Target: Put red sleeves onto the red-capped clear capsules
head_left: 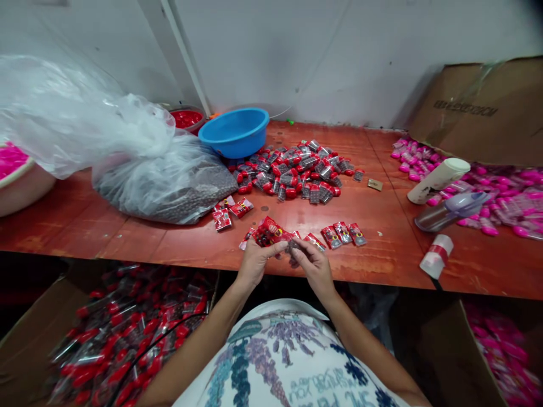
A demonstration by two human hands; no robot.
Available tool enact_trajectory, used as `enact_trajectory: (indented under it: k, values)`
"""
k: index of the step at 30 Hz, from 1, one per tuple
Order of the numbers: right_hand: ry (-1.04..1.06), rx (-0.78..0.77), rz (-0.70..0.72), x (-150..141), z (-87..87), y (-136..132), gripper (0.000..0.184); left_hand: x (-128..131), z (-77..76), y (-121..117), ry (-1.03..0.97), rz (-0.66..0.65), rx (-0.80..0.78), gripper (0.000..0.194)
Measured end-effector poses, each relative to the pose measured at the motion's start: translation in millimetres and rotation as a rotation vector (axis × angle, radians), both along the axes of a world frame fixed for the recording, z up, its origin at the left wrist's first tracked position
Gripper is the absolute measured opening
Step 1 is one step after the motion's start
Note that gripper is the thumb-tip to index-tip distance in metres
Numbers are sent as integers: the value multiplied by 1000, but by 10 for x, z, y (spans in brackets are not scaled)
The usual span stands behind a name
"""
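My left hand (253, 261) is closed around red printed packets (268, 230), held just above the table's front edge. My right hand (314, 268) pinches a small dark, see-through piece (292, 247) against them; the fingertips of both hands nearly meet there. Whether that piece is the lower part of a packet or separate, I cannot tell. Several flat red packets (331, 236) lie in a row to the right of my hands, and a few more red packets (223, 219) lie to the left. Behind is a heap of small transparent containers with red caps (292, 169).
A plastic bag of dark beads (169, 181) and a blue basin (235, 133) stand at the back left. To the right are a white cylinder (439, 181), a lidded cup (449, 212), a roll (436, 255) and pink-capped containers (504, 198). Cartons of red-capped pieces (139, 328) sit below.
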State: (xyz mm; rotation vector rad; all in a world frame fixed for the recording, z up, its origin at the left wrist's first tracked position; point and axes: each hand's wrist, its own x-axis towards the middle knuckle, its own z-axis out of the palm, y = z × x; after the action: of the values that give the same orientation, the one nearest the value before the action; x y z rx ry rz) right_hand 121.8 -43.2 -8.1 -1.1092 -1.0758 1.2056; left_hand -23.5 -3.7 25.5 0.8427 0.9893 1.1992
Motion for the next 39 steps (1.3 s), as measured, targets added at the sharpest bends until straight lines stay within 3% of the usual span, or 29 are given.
enact_trajectory:
  k: [5, 11, 16, 24, 32, 39]
  values:
    - [176, -116, 49, -11, 104, -27, 32, -77, 57, -12, -58, -115, -23, 31]
    - [177, -21, -74, -103, 126, -118, 28, -41, 55, -102, -163, 44, -45, 32]
    - [159, -6, -99, -116, 82, -137, 27, -37, -1, -103, -295, 174, -71, 32]
    - [25, 18, -59, -104, -95, -158, 31, 48, -3, -120, -116, 173, 9, 29]
    - [160, -75, 9, -20, -24, -119, 32, 5, 7, -59, -95, 44, 2, 31]
    - [-64, 88, -100, -27, -84, -160, 29, 73, 43, -60, -9, 81, 37, 28]
